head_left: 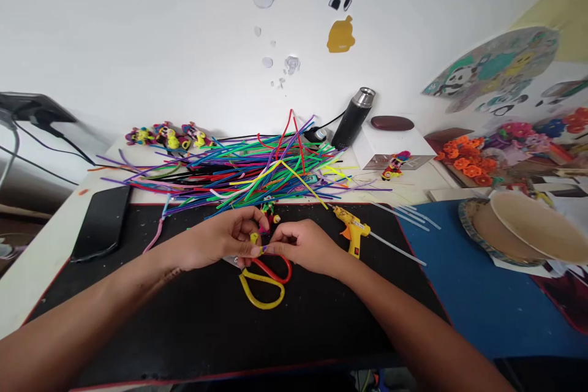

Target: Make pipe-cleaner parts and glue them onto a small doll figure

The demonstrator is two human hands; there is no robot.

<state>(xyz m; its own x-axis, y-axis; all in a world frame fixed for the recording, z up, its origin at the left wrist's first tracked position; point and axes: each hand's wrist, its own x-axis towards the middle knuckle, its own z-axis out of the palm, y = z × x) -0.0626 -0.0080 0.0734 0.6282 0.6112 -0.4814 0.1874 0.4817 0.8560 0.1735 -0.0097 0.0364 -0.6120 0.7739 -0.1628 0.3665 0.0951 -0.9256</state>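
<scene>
My left hand (232, 236) is closed in a pinch on a short, curled yellow pipe cleaner (254, 237). From the other side, my right hand (305, 246) pinches its end, where a tiny purple bit shows between the fingertips. Just behind my fingers is a small colourful pipe-cleaner figure (268, 211), partly hidden by the left hand. Under both hands lie scissors (261, 305) with one yellow and one red handle; their blades are mostly covered by my left hand.
A heap of coloured pipe cleaners (248, 174) spreads behind the black mat (193, 331). To the right are a yellow glue gun (353, 229), glue sticks (416, 215) and a bowl (478, 233). A phone (101, 220) lies left; a black flask (353, 119) leans at the back.
</scene>
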